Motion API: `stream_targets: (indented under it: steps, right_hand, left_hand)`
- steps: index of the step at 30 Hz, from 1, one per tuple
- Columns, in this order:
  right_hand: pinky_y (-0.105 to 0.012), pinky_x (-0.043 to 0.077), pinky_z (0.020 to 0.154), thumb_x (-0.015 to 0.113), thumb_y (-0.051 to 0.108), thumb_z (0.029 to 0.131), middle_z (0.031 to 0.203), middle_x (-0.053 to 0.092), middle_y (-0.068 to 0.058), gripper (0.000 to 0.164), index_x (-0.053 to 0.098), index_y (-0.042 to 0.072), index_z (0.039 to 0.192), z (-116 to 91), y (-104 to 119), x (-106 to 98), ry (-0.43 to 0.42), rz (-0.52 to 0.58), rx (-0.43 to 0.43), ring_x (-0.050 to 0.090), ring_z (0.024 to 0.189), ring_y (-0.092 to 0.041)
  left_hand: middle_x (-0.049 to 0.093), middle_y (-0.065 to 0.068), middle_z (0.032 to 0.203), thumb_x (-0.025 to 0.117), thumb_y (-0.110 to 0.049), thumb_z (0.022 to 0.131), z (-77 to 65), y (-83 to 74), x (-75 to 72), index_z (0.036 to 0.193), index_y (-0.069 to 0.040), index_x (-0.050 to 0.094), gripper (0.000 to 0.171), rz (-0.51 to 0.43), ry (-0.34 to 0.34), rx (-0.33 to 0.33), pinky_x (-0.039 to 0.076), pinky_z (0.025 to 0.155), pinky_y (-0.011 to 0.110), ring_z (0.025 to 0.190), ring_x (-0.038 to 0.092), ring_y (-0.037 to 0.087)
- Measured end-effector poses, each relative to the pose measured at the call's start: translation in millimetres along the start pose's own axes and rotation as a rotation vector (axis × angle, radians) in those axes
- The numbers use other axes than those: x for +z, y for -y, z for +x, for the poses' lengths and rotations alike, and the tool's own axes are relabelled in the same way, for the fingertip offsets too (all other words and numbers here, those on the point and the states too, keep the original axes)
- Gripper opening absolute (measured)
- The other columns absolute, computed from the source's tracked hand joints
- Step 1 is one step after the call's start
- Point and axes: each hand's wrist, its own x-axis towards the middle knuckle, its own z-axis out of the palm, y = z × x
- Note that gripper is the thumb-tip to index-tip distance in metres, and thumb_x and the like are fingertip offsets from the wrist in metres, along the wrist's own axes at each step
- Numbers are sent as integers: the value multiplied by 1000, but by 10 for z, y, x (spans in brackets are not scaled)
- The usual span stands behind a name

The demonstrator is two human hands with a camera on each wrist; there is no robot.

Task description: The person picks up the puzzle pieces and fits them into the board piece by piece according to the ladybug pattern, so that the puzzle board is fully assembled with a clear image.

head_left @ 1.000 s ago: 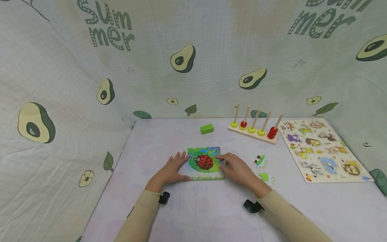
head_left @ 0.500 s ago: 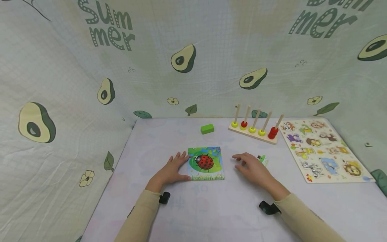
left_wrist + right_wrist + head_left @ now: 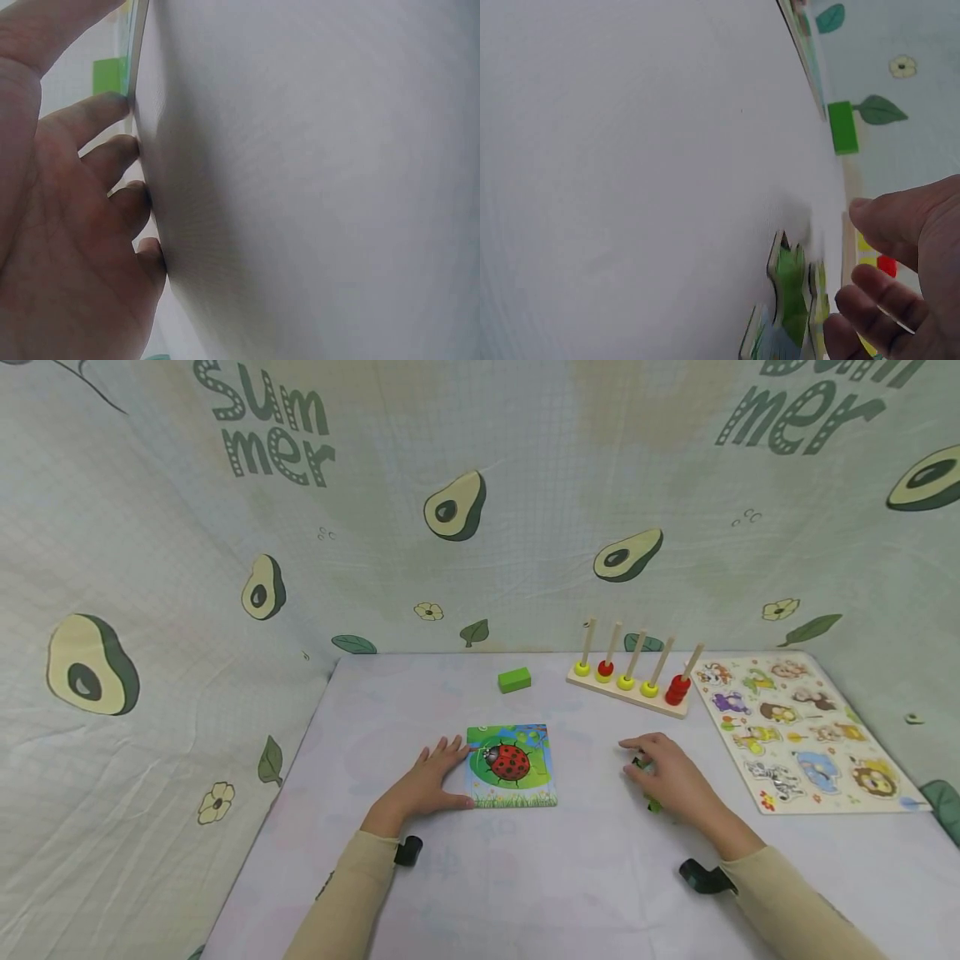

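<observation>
A square ladybug puzzle board (image 3: 510, 763) lies flat on the table. My left hand (image 3: 420, 787) rests at its left side with fingers spread, index finger and thumb touching the edge; the left wrist view shows the board's thin rim (image 3: 138, 41) beside them. To the right, my right hand (image 3: 675, 783) hovers over loose puzzle pieces, its fingers slightly bent and holding nothing. One green puzzle piece (image 3: 790, 289) stands out in the right wrist view, with another piece (image 3: 820, 304) behind it. From the head view the hand mostly covers both.
Behind the board lies a green block (image 3: 514, 680). A wooden peg stacker (image 3: 626, 693) with red and yellow beads stands at the back right. An animal puzzle board (image 3: 810, 735) lies at the far right. A printed cloth (image 3: 525, 577) hangs behind the table.
My right hand has left the ladybug board's right edge and moved right, over the loose pieces. The left hand and the board have stayed put.
</observation>
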Motion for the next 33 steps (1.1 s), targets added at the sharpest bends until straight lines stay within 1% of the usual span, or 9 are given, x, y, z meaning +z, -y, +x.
stream_targets:
  steps: [3,6,13,19,22,24,27,30,33]
  right_hand:
    - [-62,46,99,71,18,96,133,53,-22,43,63,6,136,-24,-80,-60,-9,4,26,52,117,-38]
    - [-66,42,101,72,20,95,136,50,-25,47,61,5,138,-30,-141,-114,-2,-8,47,46,124,-44]
    - [-68,41,100,75,21,92,142,48,-31,55,57,2,141,-33,-224,-187,42,-54,68,44,125,-51]
    - [-67,40,102,75,18,92,140,50,-30,53,58,2,140,-29,-232,-205,50,-63,49,45,124,-50]
    - [-60,48,94,77,18,91,134,51,-28,53,59,1,139,-26,-236,-210,49,-55,57,52,114,-43]
    - [-49,51,84,78,18,90,128,50,-25,55,59,1,139,-22,-246,-212,53,-54,65,53,104,-36]
    - [-35,45,72,79,18,89,119,48,-20,54,61,1,137,-22,-266,-218,50,-55,79,50,92,-27]
    - [-30,41,68,79,17,89,112,49,-15,48,64,3,133,-29,-288,-228,27,-62,86,48,88,-23]
    - [-30,41,67,77,14,90,107,52,-14,43,66,3,130,-37,-301,-246,8,-53,78,49,86,-22]
  left_hand:
    - [17,4,169,81,-49,84,-7,-4,-1,162,-19,32,97,-1,0,3,-1,127,47,157,3,27]
    - [17,4,169,81,-49,84,-12,-5,1,162,-19,31,97,-6,1,3,-1,127,47,157,3,27]
    - [16,3,170,80,-50,84,-9,-1,3,162,-19,31,97,-6,1,0,-1,127,47,157,2,26]
    - [16,3,170,80,-50,84,-7,6,9,162,-20,30,97,2,1,1,-1,127,47,157,2,26]
    - [16,3,170,80,-50,84,-5,9,13,162,-20,30,97,5,1,0,-1,127,47,157,2,26]
    - [16,3,170,80,-50,84,-4,9,14,162,-20,30,97,7,1,-1,-1,127,46,157,2,25]
    - [16,3,170,80,-50,84,-3,6,14,162,-19,30,97,8,-1,0,0,127,46,157,2,25]
    - [17,3,169,80,-50,84,-4,3,11,162,-19,31,97,10,-3,1,0,127,47,157,2,26]
    - [17,4,169,80,-50,84,-3,3,9,162,-18,31,97,9,-4,3,0,127,47,157,2,26]
